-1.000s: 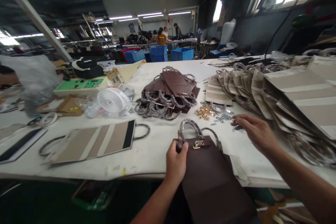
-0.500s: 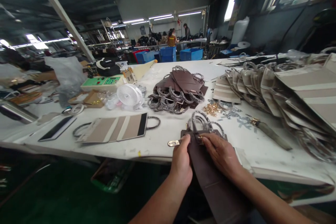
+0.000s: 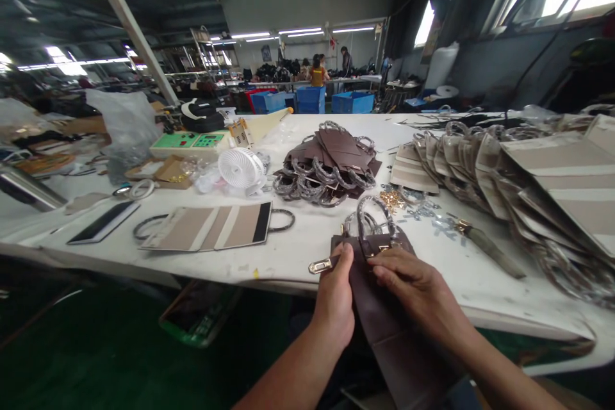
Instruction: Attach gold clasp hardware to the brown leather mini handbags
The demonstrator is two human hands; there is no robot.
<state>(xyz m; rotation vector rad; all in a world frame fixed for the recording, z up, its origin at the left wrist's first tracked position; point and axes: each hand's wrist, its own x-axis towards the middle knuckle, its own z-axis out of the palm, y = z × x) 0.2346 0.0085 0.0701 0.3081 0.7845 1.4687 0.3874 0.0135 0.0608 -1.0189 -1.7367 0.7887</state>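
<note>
A dark brown handbag panel hangs over the table's front edge, its wrapped loop handles standing up at the top. My left hand grips the panel's upper left side, thumb on top. Beside that thumb a strap end with a gold metal plate sticks out to the left. Closed fingers of my right hand press on the panel's upper part, just below a gold clasp near the handle's base. Whatever small part may lie under those right fingertips is hidden.
Behind the panel lie gold fittings, grey metal pieces and a tool with a wrapped handle. Brown panels are piled mid-table; beige-backed ones stack at right. A white fan and a flat beige piece are left.
My right fingers have shifted slightly down from the gold clasp, which now shows more. The front handle stands higher. My left hand keeps its hold.
</note>
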